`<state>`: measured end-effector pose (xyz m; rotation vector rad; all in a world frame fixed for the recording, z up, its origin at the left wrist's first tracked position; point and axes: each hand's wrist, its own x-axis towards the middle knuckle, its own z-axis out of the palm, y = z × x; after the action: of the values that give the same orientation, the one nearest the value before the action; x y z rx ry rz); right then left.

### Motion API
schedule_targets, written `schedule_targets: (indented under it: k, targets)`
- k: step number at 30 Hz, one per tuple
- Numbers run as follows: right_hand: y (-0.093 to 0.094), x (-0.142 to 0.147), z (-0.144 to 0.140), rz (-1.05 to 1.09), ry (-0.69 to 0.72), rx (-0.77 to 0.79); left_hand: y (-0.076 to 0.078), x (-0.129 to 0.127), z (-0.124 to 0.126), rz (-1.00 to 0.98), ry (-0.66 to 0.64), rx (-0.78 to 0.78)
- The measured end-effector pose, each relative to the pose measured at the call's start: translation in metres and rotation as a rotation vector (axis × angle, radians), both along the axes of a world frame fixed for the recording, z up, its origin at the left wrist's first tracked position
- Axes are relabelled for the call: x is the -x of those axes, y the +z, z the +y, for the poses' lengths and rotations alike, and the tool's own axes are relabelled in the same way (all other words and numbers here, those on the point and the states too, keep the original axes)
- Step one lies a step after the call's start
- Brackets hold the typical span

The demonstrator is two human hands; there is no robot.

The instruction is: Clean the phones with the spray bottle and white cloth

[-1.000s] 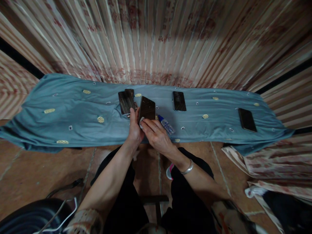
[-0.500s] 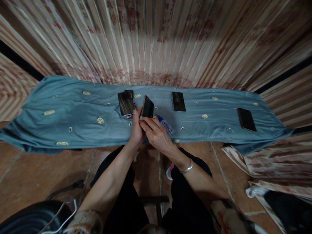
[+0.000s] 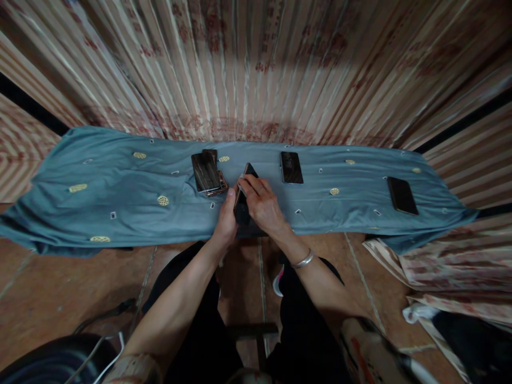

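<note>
I hold a dark phone [image 3: 242,209] on edge between both hands, above the near edge of a blue-grey cloth [image 3: 120,192] spread over a long table. My left hand [image 3: 226,220] grips the phone's lower left side. My right hand [image 3: 262,205] lies over its face, with fingers curled around the top corner. I cannot tell whether anything sits under those fingers. A stack of phones [image 3: 206,172] lies just to the left of my hands.
A single phone [image 3: 290,167] lies on the cloth right of centre, and another phone [image 3: 402,196] near the right end. A striped curtain [image 3: 256,69] hangs behind the table. Cables and a dark round object [image 3: 56,360] sit on the floor at lower left.
The phone turned from facing up to standing on edge and came lower toward me. My right hand slid up over it and now hides the small spray bottle on the cloth.
</note>
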<state>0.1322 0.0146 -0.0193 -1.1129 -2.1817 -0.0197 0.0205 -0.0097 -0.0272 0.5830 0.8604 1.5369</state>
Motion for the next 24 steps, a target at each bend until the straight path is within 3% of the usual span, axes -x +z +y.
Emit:
schedule_targets:
  k: [8,12,24]
  targets:
    - [-0.003,-0.003,0.024,0.065,-0.042,0.012,-0.003,0.011,-0.007,0.180,-0.091,-0.058]
    - [-0.003,-0.007,0.034,0.137,-0.057,0.023,0.005,0.015,-0.011,0.173,-0.167,-0.003]
    - [-0.019,-0.013,0.050,0.205,-0.091,0.066,0.015,0.028,-0.013,0.021,-0.185,0.064]
